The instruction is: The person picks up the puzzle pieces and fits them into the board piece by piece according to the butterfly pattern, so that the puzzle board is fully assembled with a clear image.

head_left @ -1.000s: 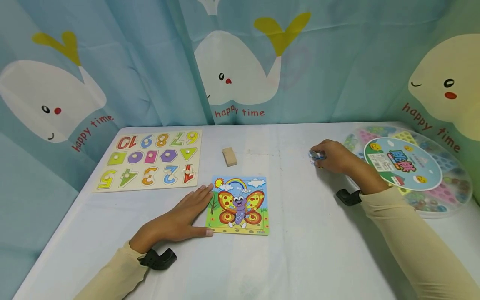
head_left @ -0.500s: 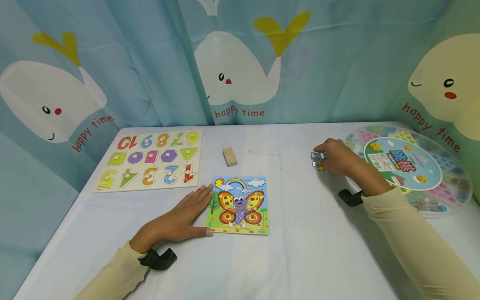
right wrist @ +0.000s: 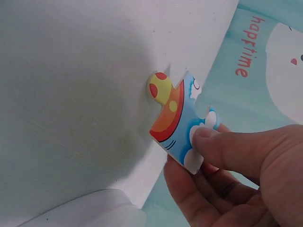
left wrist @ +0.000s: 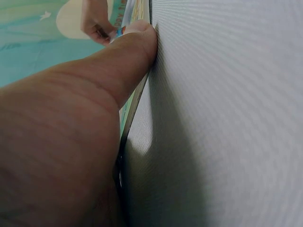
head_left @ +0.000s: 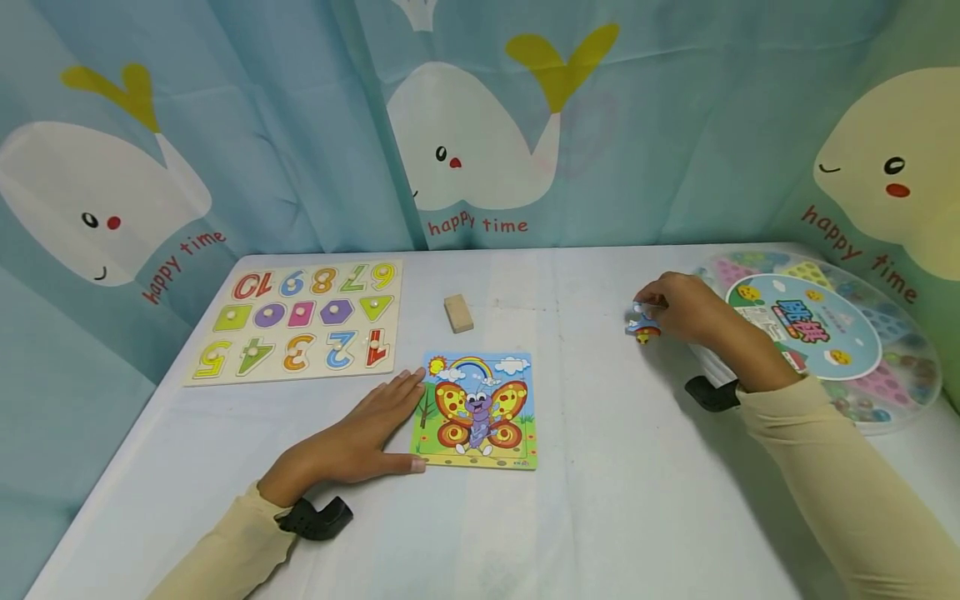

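Observation:
My left hand (head_left: 348,442) lies with straight fingers along the left edge of a square butterfly picture puzzle (head_left: 478,410). Its fingertips and thumb touch that edge; in the left wrist view the thumb (left wrist: 128,52) rests against the board's side. Over the right part of the table, my right hand (head_left: 686,308) pinches a jigsaw piece (head_left: 643,327) between thumb and fingers. In the right wrist view the piece (right wrist: 182,118) shows its printed face: light blue with white cloud, an orange band and a yellow knob with red spots. The thumb covers one corner of it.
A wooden number board (head_left: 300,321) lies at the back left. Behind the butterfly puzzle is a small plain wooden block (head_left: 458,313). A round clear-lidded case (head_left: 907,350) sits at the right, partly behind the right forearm. A whale-print curtain (head_left: 645,167) hangs along the back.
The jigsaw piece has tilted in my right hand, so its coloured face shows more. That hand has shifted slightly right. The left hand has stayed on the puzzle's edge.

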